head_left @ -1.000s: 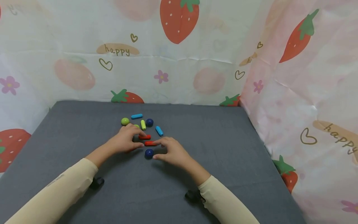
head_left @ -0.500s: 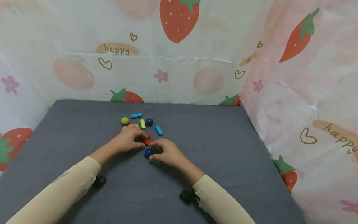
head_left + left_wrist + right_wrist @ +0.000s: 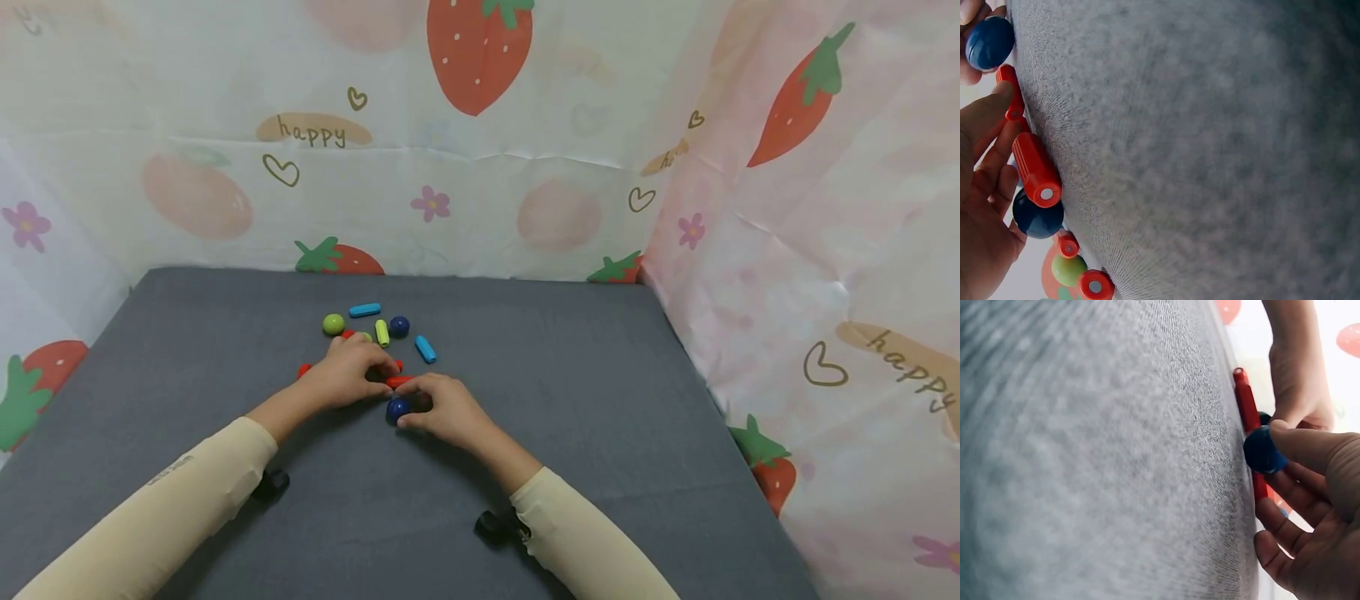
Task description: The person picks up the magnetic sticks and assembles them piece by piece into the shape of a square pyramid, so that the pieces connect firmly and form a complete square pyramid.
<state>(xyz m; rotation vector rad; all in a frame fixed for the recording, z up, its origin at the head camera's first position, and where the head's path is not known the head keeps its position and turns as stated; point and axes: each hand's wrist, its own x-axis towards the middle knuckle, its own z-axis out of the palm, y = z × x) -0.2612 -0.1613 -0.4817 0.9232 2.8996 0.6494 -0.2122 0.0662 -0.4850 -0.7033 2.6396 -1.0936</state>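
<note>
My left hand (image 3: 345, 375) pinches the left end of a red magnetic rod (image 3: 400, 381) between thumb and fingers. Its thumb lies over that rod in the left wrist view. My right hand (image 3: 453, 412) holds a dark blue ball (image 3: 397, 409) between thumb and finger, right beside the rod. In the right wrist view the ball (image 3: 1263, 451) overlaps the rod (image 3: 1247, 406). A second red rod (image 3: 399, 366) shows partly behind the left fingers. Closer to the left wrist camera, another red rod (image 3: 1034, 164) shows a silver disc in its end.
Beyond the hands on the grey cloth (image 3: 585, 400) lie a green ball (image 3: 333, 324), a second blue ball (image 3: 400, 326), a lime rod (image 3: 382, 333) and blue rods (image 3: 365, 310). More red pieces sit around the left hand. A printed curtain (image 3: 480, 208) stands behind the table.
My right hand has moved left and its thumb and finger have taken hold of the blue ball. My left hand has shifted slightly right, covering more of the farther red rod.
</note>
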